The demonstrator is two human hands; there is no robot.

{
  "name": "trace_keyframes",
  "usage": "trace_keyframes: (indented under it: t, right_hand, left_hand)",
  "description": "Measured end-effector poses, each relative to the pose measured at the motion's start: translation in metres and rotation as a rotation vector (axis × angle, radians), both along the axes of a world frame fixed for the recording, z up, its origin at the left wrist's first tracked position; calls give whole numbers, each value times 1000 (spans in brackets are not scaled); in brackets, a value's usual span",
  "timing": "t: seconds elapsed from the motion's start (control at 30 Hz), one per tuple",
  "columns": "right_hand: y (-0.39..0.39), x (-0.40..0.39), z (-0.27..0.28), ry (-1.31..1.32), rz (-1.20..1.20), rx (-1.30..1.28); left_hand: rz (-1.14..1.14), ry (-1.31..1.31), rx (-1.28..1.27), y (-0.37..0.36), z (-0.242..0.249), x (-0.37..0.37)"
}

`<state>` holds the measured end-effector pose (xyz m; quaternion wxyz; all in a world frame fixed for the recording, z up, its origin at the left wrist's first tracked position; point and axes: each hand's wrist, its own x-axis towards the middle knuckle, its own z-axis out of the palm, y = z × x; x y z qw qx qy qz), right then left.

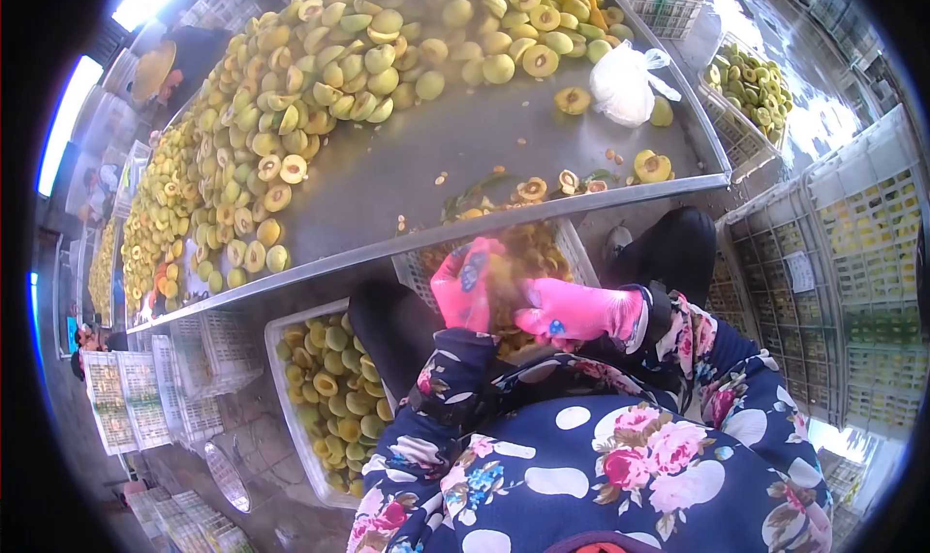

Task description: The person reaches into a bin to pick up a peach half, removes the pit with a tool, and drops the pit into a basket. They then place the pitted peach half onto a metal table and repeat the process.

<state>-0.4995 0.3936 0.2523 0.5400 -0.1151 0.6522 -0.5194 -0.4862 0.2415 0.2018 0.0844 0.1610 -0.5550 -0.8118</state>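
My left hand (467, 284), in a pink glove, has its fingers curled in front of my lap. My right hand (577, 313), gloved in pink too, reaches in from the right with its fingers bent towards the left one. A blurred patch between them hides what they hold, if anything. Below both hands stands a white crate (578, 253) with brownish-yellow fruit pieces in it. Just beyond, on the metal table (387, 190), lie halved fruits (531, 189) with brown centres, near the front edge, beside leaf scraps.
A big heap of halved yellow-green fruit (339, 64) covers the table's far and left parts. A white plastic bag (625, 83) sits at the right. A fruit-filled crate (320, 496) stands by my left leg. Stacked crates (823, 262) rise at the right. Another person (174, 74) is at far left.
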Motion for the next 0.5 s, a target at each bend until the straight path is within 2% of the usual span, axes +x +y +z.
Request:
trace_keyframes:
  t: [0.17,0.3,0.4,0.47,0.5]
  right_hand:
    - [-3,10,-8,-433,-88,-287]
    - [-5,20,-21,-572,-179,-392]
    - [4,20,-7,-471,-145,-401]
    - [13,14,-42,-213,-130,-245]
    - [15,13,-67,-93,-129,-48]
  left_hand:
    - [27,40,178,2,-5,6]
    - [-59,-158,397,1,14,8]
    - [111,-170,642,-29,11,6]
    - [81,-113,713,-77,10,29]
    - [70,-68,739,-105,11,46]
